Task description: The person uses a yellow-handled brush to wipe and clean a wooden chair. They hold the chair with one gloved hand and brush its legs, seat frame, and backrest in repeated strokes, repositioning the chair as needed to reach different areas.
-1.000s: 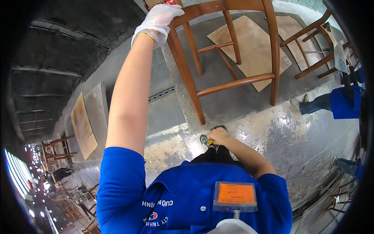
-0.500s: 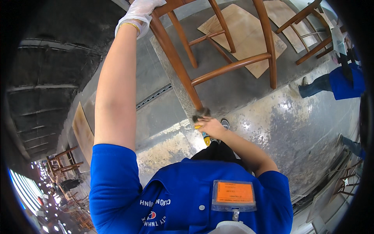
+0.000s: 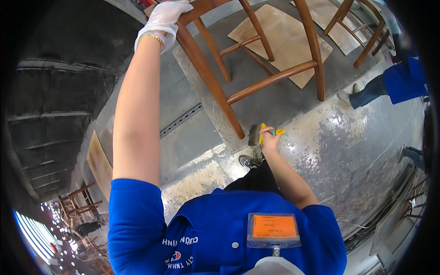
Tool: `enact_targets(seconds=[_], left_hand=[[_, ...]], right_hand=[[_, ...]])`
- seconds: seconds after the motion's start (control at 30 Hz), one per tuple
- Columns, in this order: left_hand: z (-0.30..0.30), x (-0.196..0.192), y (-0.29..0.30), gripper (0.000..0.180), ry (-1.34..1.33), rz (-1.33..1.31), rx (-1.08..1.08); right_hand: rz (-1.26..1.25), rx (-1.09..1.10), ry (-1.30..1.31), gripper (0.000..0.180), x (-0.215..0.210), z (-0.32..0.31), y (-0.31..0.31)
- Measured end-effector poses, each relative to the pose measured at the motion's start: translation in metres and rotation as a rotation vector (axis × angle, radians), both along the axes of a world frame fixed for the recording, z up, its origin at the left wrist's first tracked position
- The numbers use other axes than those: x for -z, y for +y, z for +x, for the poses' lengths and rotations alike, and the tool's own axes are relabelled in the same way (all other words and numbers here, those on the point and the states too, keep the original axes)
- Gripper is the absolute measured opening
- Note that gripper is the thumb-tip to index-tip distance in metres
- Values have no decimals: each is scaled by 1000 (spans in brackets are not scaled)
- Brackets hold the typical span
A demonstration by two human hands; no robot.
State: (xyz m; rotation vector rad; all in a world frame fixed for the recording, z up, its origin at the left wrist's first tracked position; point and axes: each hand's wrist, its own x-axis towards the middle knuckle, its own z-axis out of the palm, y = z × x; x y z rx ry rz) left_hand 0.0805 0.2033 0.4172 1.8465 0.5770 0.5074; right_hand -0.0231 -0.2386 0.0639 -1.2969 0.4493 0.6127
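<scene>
Up high, the left hand [image 3: 166,18] in a white glove has its fingers wrapped around the top of a brown wooden chair [image 3: 256,68]. Down low, the right hand [image 3: 269,140] has its fingers closed around a brush with a yellow handle [image 3: 262,134]. The brush's bristles sit just beside the bottom of one chair leg, left of those fingers, above the grey floor [image 3: 348,151].

Gloved left hand [image 3: 167,18] gripping wooden chair [image 3: 256,68], right hand [image 3: 269,140] holding brush [image 3: 261,134]
</scene>
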Motion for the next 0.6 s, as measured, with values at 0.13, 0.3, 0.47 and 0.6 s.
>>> enact_targets(seconds=[0.13, 0.3, 0.47, 0.6], left_hand=[[9, 3, 6, 38, 102, 275, 19], [22, 6, 5, 38, 74, 417, 125], [22, 5, -11, 41, 58, 351, 44], [21, 0, -11, 43, 85, 580, 148]], right_hand=[[272, -648, -801, 22, -61, 45, 3], [44, -365, -1165, 19, -130, 172, 7], [-625, 236, -1365, 19, -159, 217, -30], [-512, -473, -1492, 25, -145, 175, -11]])
